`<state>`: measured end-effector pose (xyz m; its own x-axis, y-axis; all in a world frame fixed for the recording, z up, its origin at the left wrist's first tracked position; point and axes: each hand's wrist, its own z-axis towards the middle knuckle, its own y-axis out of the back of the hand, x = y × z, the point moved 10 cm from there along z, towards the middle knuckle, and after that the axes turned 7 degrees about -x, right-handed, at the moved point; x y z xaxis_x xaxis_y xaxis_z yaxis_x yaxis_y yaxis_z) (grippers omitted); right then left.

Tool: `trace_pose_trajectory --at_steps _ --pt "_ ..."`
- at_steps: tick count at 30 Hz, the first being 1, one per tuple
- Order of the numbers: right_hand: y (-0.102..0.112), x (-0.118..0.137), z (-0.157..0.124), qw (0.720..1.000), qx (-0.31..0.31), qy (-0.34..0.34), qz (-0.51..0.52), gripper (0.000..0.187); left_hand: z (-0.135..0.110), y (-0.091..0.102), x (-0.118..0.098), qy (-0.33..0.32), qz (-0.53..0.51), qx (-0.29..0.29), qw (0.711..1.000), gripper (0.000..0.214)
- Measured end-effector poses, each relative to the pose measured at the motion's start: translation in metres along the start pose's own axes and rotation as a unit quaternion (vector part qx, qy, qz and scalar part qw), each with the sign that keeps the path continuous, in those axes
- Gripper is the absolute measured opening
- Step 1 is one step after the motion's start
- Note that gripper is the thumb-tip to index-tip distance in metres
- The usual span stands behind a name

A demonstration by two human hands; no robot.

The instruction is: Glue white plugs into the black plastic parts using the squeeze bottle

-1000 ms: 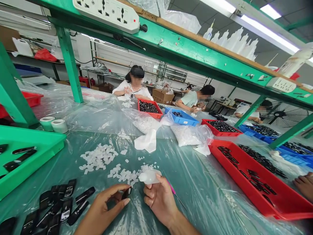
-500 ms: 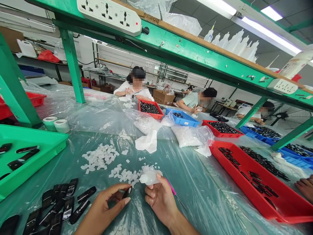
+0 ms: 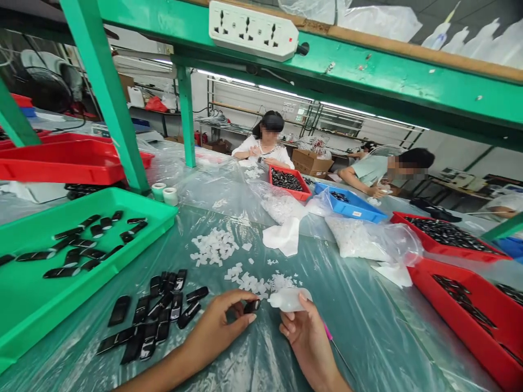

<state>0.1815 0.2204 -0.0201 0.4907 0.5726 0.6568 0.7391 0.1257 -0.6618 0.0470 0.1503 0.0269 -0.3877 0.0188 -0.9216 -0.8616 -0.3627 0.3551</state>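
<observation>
My left hand pinches a small glossy black plastic part between thumb and fingers. In my right hand lies a white translucent squeeze bottle, tilted on its side with its tip toward the black part; a small gap separates the two. Just beyond the hands are a heap of tiny white pieces and small white rectangular pieces. Several black parts lie piled to the left of my left hand. A thin tool with a pink handle rests partly hidden behind my right hand.
A green tray with black parts stands at left, a red tray at right. Bags of white pieces and a blue tray lie farther back. A green shelf beam crosses above. Two co-workers sit opposite.
The view has swung left, bringing more of the green tray into sight and shifting everything rightward. Both hands keep their grips, with the bottle tip still close to the black part.
</observation>
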Motion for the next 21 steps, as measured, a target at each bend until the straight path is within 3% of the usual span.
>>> trace_pose_trajectory --at_steps 10,17,21 --pt "0.008 0.014 -0.006 0.980 -0.037 0.108 -0.163 0.027 -0.001 -0.001 -0.008 -0.031 0.007 0.000 0.999 0.023" --pt "-0.001 0.036 -0.022 0.927 -0.060 0.211 -0.303 0.034 -0.002 -0.004 -0.010 -0.054 0.023 0.016 0.998 0.022" --pt "-0.005 0.044 -0.032 0.914 -0.095 0.241 -0.312 0.035 -0.001 -0.005 -0.007 -0.048 0.024 0.025 0.998 0.022"
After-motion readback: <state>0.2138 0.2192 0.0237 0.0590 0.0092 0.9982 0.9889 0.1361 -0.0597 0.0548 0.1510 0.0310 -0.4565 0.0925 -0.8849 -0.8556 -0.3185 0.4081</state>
